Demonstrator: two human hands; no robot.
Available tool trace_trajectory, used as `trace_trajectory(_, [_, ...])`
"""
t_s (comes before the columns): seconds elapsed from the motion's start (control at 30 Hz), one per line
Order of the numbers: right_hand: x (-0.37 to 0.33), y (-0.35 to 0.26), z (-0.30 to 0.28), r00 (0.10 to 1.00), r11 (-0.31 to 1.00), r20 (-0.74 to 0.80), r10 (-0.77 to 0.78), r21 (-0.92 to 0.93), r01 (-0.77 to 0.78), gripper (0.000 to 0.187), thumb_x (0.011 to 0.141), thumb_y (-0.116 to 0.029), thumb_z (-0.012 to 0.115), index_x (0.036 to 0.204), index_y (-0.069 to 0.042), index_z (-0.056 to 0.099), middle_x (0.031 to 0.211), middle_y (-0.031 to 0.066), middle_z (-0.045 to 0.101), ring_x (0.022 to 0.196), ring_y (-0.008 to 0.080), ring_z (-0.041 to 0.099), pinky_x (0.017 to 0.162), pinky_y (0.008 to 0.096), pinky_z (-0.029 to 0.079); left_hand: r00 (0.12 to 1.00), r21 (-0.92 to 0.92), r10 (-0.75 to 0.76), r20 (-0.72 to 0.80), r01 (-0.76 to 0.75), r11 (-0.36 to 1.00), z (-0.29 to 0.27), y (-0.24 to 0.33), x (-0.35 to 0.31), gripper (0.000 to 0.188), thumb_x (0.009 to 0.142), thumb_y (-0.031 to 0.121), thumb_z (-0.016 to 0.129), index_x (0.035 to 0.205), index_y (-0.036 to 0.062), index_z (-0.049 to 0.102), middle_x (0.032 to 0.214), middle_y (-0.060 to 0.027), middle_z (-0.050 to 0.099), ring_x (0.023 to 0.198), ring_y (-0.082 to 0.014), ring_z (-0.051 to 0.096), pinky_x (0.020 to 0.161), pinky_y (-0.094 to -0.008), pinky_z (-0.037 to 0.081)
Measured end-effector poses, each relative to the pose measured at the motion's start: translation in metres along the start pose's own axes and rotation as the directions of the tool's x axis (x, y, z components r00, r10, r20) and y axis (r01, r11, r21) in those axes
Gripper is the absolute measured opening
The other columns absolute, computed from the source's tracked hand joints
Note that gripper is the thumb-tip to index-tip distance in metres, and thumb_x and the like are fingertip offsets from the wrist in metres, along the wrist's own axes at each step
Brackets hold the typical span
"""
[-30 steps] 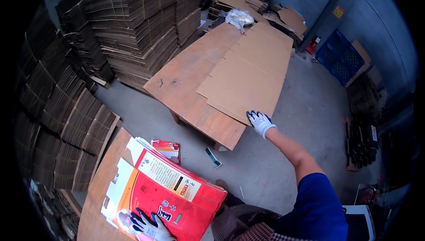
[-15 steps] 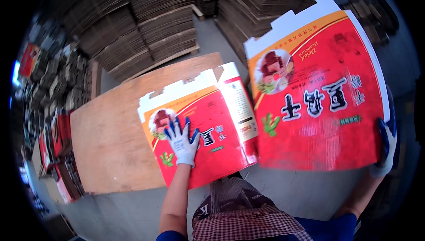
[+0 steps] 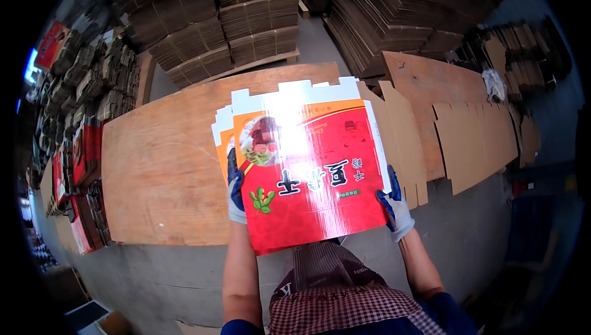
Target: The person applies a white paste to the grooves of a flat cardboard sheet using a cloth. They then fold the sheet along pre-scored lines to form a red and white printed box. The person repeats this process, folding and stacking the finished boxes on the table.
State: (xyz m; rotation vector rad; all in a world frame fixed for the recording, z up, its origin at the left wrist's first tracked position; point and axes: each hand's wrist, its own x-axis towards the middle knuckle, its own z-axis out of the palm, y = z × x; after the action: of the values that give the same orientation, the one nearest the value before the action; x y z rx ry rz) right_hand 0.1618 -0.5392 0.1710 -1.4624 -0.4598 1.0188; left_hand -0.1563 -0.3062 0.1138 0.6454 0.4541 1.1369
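Note:
A flattened red cardboard carton (image 3: pixel 308 205), with an orange band, a food picture and white tabs along its far edge, lies in front of me. A second like carton (image 3: pixel 226 141) shows beneath it at the left. My left hand (image 3: pixel 236 190), in a white and blue glove, closes on the left edge; part of it is hidden by the top carton. On the opposite side my right hand (image 3: pixel 396 209), gloved alike, grips the right edge, its fingers partly hidden. Light glares off the top carton's middle.
A wooden tabletop (image 3: pixel 160 175) stretches left. Plain brown cardboard (image 3: pixel 471 141) lies over another wooden board (image 3: pixel 425 82) at the right. Tall stacks of brown cardboard (image 3: pixel 258 21) stand behind. Bundles of folded cartons (image 3: pixel 86 150) are piled at the far left.
The carton in my right hand has come left and down onto the other one. My left hand has moved from the lower carton's face to the left edge. Brown cardboard at right is uncovered.

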Motion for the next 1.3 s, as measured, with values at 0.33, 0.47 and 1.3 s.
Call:
trace_trajectory(0.33, [-0.019,0.03,0.029,0.992,0.97,0.013,0.127,-0.211,-0.121,0.082,0.093,0.009,0.058,0.162,-0.02,0.025,0.132,-0.0002,0.061,0.079,0.004,0.049,0.076,0.0209,0.048,0.915,0.999,0.402,-0.023,0.008,0.039,-0.023,0.028,-0.008,0.065,0.086,0.006,0.067,0.148,0.0063,0.047,0.147,-0.0172,0.049,0.137,-0.0362,0.045,0.113,-0.045,0.037])
trace_trajectory(0.47, [-0.019,0.038,0.034,0.994,0.905,-0.06,0.095,-0.411,-0.111,0.081,0.093,-0.005,0.066,0.161,-0.022,0.026,0.11,0.0108,0.07,0.086,0.0123,0.064,0.079,0.0294,0.052,0.954,0.952,0.102,0.283,-0.266,-0.153,0.09,-0.032,0.017,0.057,0.088,0.019,0.069,0.142,0.0072,0.054,0.152,-0.0197,0.045,0.142,-0.0392,0.037,0.12,-0.0497,0.025])
trace_trajectory(1.3, [0.217,-0.076,0.054,0.805,0.324,0.455,-0.381,-0.749,0.577,0.045,0.095,-0.023,0.061,0.14,-0.017,0.058,0.155,0.0097,0.043,0.147,0.0347,0.031,0.122,0.0505,0.023,0.956,0.881,-0.192,0.222,-0.281,-0.381,0.13,-0.105,0.041,0.063,0.088,0.056,0.064,0.141,0.0228,0.06,0.163,-0.0135,0.029,0.152,-0.0446,0.014,0.12,-0.0667,0.004])
